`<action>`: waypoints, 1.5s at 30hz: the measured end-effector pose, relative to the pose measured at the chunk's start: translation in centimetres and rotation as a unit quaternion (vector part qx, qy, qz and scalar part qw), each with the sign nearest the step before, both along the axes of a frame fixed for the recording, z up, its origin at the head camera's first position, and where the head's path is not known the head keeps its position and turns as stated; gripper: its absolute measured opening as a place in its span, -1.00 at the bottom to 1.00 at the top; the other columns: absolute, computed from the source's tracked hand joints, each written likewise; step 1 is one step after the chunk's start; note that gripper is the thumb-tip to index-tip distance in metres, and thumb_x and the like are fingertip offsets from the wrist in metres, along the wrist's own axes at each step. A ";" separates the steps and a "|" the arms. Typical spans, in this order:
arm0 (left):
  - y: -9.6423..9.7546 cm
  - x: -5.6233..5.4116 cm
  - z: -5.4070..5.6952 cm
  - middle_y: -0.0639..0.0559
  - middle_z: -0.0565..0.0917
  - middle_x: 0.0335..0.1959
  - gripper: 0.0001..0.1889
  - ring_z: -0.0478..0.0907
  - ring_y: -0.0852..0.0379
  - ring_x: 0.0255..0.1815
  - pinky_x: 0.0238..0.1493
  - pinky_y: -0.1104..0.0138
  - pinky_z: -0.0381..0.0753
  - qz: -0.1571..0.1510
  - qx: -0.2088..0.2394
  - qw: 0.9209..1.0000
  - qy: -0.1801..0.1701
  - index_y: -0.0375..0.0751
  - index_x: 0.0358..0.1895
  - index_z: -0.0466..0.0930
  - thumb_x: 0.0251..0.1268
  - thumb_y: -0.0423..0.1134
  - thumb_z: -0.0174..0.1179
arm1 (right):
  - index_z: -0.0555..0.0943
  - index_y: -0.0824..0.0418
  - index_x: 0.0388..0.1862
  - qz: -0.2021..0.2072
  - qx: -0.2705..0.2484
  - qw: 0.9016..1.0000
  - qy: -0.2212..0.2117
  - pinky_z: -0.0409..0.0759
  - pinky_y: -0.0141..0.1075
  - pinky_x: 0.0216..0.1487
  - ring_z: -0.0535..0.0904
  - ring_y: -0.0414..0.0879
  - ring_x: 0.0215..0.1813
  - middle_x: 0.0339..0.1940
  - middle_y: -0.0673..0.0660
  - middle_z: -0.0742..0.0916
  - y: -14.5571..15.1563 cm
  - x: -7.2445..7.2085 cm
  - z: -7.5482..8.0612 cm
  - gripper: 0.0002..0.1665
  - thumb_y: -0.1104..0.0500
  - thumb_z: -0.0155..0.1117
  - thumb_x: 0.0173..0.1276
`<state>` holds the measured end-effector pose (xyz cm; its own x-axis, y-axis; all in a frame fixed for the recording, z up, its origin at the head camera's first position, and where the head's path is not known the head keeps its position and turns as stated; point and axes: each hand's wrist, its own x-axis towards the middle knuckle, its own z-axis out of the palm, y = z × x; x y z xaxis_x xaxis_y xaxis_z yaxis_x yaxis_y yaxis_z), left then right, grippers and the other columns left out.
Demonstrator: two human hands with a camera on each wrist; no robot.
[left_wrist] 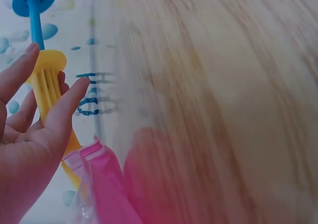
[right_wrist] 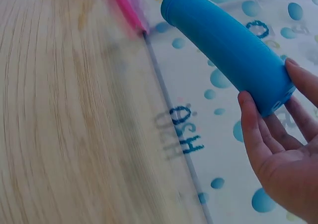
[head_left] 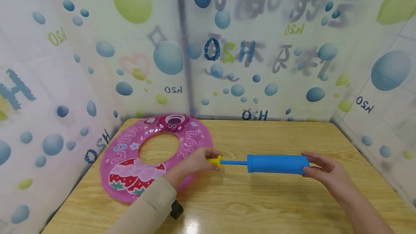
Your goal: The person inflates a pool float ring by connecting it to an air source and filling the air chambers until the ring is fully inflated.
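A blue hand pump (head_left: pixel 277 164) is held sideways over the table, its thin blue rod drawn out of the barrel toward the left. My left hand (head_left: pixel 197 163) grips the yellow handle (left_wrist: pixel 48 92) at the rod's end, with thumb and fingers on either side of it. At the barrel's other end, my right hand (head_left: pixel 331 174) holds the blue base between thumb and fingertips, as the right wrist view also shows. A pink swim ring (head_left: pixel 108 169) with strawberry and bear prints lies at the left, partly covered by my left forearm.
The wood-grain table (head_left: pixel 260 205) runs back to a hanging curtain (head_left: pixel 276 17) with blue and green dots, which also encloses both sides. A small black block (head_left: pixel 176 209) sits at my left sleeve (head_left: pixel 151 205).
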<state>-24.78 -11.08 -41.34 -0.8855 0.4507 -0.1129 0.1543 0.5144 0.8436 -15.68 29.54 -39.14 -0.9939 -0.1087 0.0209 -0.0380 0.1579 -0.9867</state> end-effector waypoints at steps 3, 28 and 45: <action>-0.3 -0.1 0.1 0.06 0.65 -0.04 -0.55 0.55 0.05 0.03 0.19 0.12 0.49 -0.003 -0.005 1.000 0.001 -0.11 0.10 0.61 0.11 -0.24 0.45 | 0.56 -0.08 0.24 0.008 -0.012 1.000 0.007 0.66 -0.27 -0.07 0.69 -0.14 -0.09 0.03 -0.25 0.64 1.3 0.4 -0.1 -0.51 0.34 0.17 0.44; -0.6 0.5 -0.3 0.08 0.66 -0.09 -0.60 0.56 0.10 -0.04 0.19 0.12 0.49 -0.008 -0.010 1.000 0.016 -0.16 0.05 0.64 0.10 -0.30 0.45 | 0.43 0.30 0.27 0.029 0.004 0.998 -0.052 0.62 -0.06 0.03 0.65 -0.01 -0.04 0.06 0.06 0.58 -2.0 -0.5 -0.7 -0.48 0.25 0.30 0.36; 1.1 1.1 -0.4 -0.01 0.66 -0.03 -0.58 0.55 -0.02 0.06 0.22 0.07 0.47 -0.023 0.004 0.999 0.023 -0.23 0.07 0.62 0.10 -0.35 0.44 | 0.34 0.47 0.30 0.007 0.002 0.998 -0.065 0.63 0.01 -0.01 0.62 0.12 -0.05 0.19 0.41 0.49 -7.2 -1.4 -1.1 -0.25 0.19 0.43 0.25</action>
<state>-23.70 -10.01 -41.75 -0.8677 0.4923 -0.0692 0.2165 0.4995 0.8388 -17.10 22.32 -40.25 -0.9866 -0.1225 -0.1076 0.0872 0.1613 -0.9831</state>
